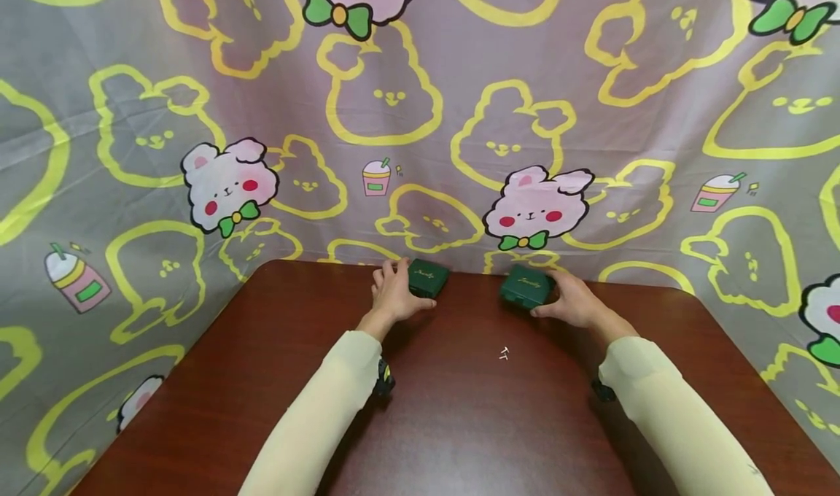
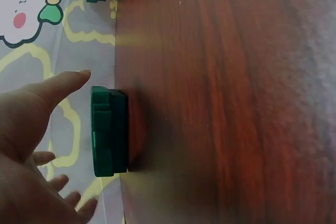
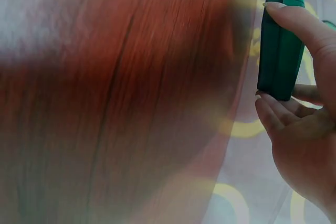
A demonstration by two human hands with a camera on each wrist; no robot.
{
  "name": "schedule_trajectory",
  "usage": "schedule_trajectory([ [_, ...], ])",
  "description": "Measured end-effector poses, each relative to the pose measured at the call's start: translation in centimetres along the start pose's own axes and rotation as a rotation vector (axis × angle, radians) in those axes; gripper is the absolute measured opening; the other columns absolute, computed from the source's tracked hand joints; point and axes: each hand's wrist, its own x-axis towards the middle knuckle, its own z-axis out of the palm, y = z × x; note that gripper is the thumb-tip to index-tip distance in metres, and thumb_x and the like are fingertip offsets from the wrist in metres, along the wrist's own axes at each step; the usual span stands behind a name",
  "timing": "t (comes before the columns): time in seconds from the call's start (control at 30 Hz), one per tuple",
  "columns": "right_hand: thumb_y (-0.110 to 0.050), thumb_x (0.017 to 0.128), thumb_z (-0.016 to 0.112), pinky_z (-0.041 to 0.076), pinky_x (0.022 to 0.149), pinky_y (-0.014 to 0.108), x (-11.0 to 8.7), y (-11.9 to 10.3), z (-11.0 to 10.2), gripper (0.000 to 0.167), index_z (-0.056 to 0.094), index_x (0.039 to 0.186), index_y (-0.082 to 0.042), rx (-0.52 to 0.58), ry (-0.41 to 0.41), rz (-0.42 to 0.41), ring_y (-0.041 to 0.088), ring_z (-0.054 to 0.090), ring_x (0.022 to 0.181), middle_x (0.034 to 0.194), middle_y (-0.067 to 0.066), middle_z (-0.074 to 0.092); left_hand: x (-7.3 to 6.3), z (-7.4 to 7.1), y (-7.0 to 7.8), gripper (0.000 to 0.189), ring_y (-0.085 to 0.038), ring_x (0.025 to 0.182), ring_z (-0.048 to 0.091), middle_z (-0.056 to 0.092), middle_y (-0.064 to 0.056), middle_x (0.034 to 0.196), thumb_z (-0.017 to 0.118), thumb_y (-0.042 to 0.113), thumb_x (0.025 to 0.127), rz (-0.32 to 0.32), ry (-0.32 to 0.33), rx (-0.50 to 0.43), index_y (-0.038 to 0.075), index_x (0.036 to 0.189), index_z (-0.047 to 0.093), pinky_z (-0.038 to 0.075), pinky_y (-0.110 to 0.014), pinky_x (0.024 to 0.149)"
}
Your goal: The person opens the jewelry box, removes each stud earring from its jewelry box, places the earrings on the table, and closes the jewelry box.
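Note:
Two small green jewelry boxes with gold script on their lids are at the far side of the table. The left jewelry box [image 1: 428, 278] sits near the back edge, lid facing up. My left hand [image 1: 394, 296] is beside it; in the left wrist view the thumb and fingers are spread apart around one end of the box [image 2: 108, 132], without gripping. My right hand [image 1: 579, 303] holds the right jewelry box [image 1: 526, 287] by its right side. Seen from the right wrist, the thumb presses one edge of this box [image 3: 280, 51] and the fingers support the opposite edge.
The dark reddish-brown wooden table [image 1: 459, 423] has rounded back corners. Behind and beside it hangs a grey cloth [image 1: 420, 168] printed with yellow outlines and cartoon animals. Small white marks [image 1: 504, 354] show on the tabletop between the forearms.

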Motion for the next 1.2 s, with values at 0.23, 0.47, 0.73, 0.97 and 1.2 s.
schedule_trajectory([
  [0.23, -0.023, 0.078, 0.090, 0.043, 0.100, 0.061, 0.0, 1.1, -0.4, 0.088, 0.043, 0.149, 0.000, 0.004, -0.005, 0.022, 0.041, 0.054, 0.111, 0.128, 0.026, 0.057, 0.7, 0.5, 0.3, 0.109, -0.049, 0.142, 0.027, 0.025, -0.024, 0.159, 0.089, 0.041, 0.079, -0.063, -0.052, -0.022, 0.010, 0.161, 0.024, 0.029, -0.061, 0.114],
  [0.47, -0.026, 0.077, 0.090, 0.042, 0.101, 0.064, -0.4, 1.7, -0.6, 0.095, 0.037, 0.148, 0.008, -0.013, -0.025, 0.058, 0.046, 0.054, 0.113, 0.129, 0.032, 0.054, 1.4, 1.4, 0.4, 0.110, -0.050, 0.140, 0.033, 0.027, -0.025, 0.158, 0.089, 0.040, 0.079, -0.112, -0.058, -0.040, 0.009, 0.161, 0.023, 0.032, -0.060, 0.113],
  [0.73, -0.027, 0.078, 0.090, 0.036, 0.107, 0.067, -0.8, 1.5, -0.7, 0.103, 0.028, 0.151, 0.011, -0.033, -0.073, 0.130, 0.051, 0.046, 0.123, 0.136, 0.038, 0.044, 2.5, 2.4, -0.2, 0.111, -0.050, 0.140, 0.034, 0.031, -0.029, 0.154, 0.087, 0.041, 0.080, -0.160, -0.064, -0.050, 0.008, 0.162, 0.020, 0.034, -0.061, 0.112],
  [0.97, -0.027, 0.078, 0.090, 0.038, 0.106, 0.066, -1.1, 1.2, -1.0, 0.107, 0.025, 0.154, 0.010, -0.030, -0.073, 0.140, 0.052, 0.047, 0.124, 0.139, 0.038, 0.040, 2.4, 2.4, -0.2, 0.101, -0.050, 0.137, 0.038, 0.038, -0.029, 0.151, 0.084, 0.036, 0.084, -0.143, -0.049, -0.046, 0.004, 0.159, 0.025, 0.039, -0.059, 0.108],
  [1.2, -0.027, 0.078, 0.090, 0.038, 0.107, 0.065, -1.4, 1.2, -1.2, 0.104, 0.027, 0.153, 0.009, -0.028, -0.051, 0.118, 0.049, 0.048, 0.123, 0.138, 0.036, 0.042, 2.3, 2.5, -0.1, 0.099, -0.053, 0.137, 0.038, 0.042, -0.031, 0.148, 0.083, 0.031, 0.084, -0.115, -0.031, -0.079, -0.002, 0.157, 0.026, 0.039, -0.056, 0.110],
])
